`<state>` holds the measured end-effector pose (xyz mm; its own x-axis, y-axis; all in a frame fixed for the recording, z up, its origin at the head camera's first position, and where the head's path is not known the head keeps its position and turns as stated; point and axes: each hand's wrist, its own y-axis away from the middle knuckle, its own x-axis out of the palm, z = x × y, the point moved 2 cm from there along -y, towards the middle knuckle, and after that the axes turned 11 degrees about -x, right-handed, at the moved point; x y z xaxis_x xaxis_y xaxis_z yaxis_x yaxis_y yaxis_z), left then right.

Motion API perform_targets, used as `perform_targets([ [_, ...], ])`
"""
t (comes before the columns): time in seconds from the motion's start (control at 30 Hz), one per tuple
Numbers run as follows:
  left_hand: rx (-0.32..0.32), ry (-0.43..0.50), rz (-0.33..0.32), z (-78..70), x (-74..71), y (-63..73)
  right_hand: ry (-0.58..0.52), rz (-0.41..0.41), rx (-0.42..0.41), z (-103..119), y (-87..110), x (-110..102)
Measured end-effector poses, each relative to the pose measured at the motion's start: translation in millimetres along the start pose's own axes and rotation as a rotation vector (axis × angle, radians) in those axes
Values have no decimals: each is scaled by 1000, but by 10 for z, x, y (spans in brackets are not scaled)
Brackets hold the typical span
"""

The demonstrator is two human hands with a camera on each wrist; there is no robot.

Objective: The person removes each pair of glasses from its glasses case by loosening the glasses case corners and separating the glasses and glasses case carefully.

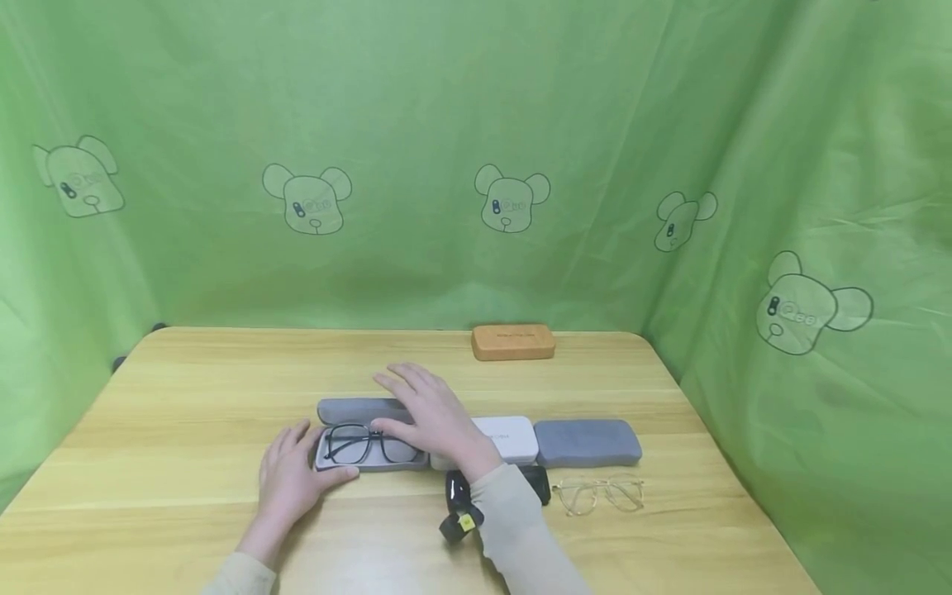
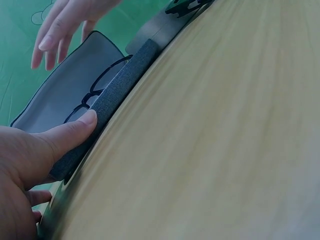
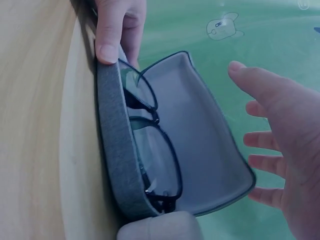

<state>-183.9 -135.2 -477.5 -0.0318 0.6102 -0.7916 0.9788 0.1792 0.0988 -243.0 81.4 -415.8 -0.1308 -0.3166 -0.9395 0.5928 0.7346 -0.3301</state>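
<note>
A grey eyeglass case [image 1: 375, 468] lies on the table with its lid [image 3: 185, 110] raised. Inside it sits a pair of black-framed glasses [image 1: 357, 444], lenses up. My left hand [image 1: 290, 478] grips the case's left end, its thumb against the front wall and the fingers around the side. Over the right part of the case hovers my right hand [image 1: 439, 417], fingers spread and holding nothing. In the right wrist view, a gap separates my right hand [image 3: 285, 130] from the lid.
To the right stand a white case [image 1: 513, 438] and a closed grey-blue case [image 1: 587, 442]. Before them lie black sunglasses [image 1: 455, 492], partly hidden by my right forearm, and thin gold-framed glasses [image 1: 598, 494]. An orange case [image 1: 513, 342] rests at the table's back edge.
</note>
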Motion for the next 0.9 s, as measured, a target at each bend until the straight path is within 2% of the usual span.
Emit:
perform_targets([
  [0.4,4,8,16,23,-3,-66,47,-110,-44,157,-16,-207],
  [0.7,2,19,24,36,-5,-82,89,-212,-108,276,-27,-245],
  [0.8,-1,17,28,43,0,-88,99,-224,-134,341,-35,-238],
  [0.9,-2,18,35,54,6,-90,108,-200,-148,403,-46,-212],
])
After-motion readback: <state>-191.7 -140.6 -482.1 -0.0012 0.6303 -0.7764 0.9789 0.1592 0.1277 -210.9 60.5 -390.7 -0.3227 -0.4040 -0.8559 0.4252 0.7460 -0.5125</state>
